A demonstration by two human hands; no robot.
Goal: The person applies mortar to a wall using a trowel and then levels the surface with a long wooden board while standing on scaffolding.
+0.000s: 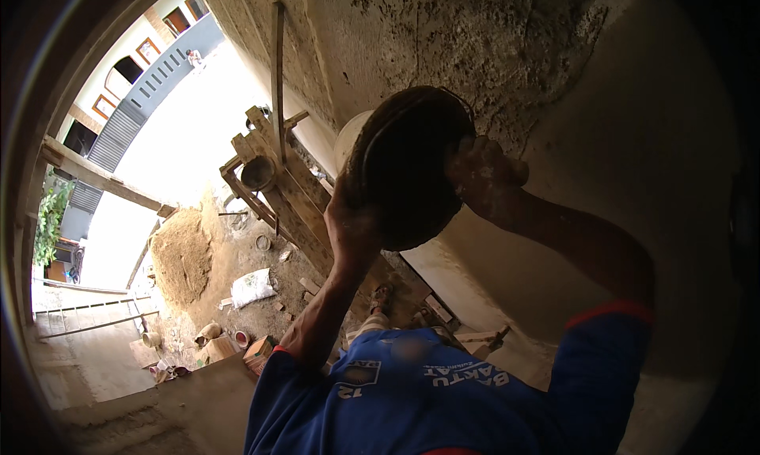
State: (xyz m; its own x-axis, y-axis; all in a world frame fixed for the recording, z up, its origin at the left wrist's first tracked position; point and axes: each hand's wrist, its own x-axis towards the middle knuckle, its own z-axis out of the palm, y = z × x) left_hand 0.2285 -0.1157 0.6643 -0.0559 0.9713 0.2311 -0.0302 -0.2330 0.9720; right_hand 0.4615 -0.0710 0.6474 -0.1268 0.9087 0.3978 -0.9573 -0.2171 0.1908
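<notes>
A dark, mortar-crusted bucket [412,170] is held up in front of me, tilted so its round mouth faces me. My left hand [351,227] is closed on the bucket's left side, near the rim. At the opposite rim, my right hand [484,174] is closed, its fingers smeared with pale mortar. Whether it grips the rim or something inside the bucket is lost in the dark. Behind the bucket, the wall [483,43] carries rough, lumpy plaster.
A plank scaffold [305,218] runs below me, with another bucket [258,173] on it and an upright pole [278,83] beside it. Down on the ground lie a sand heap [182,253] and a white sack [252,288]. A smoother wall [625,194] rises at my right.
</notes>
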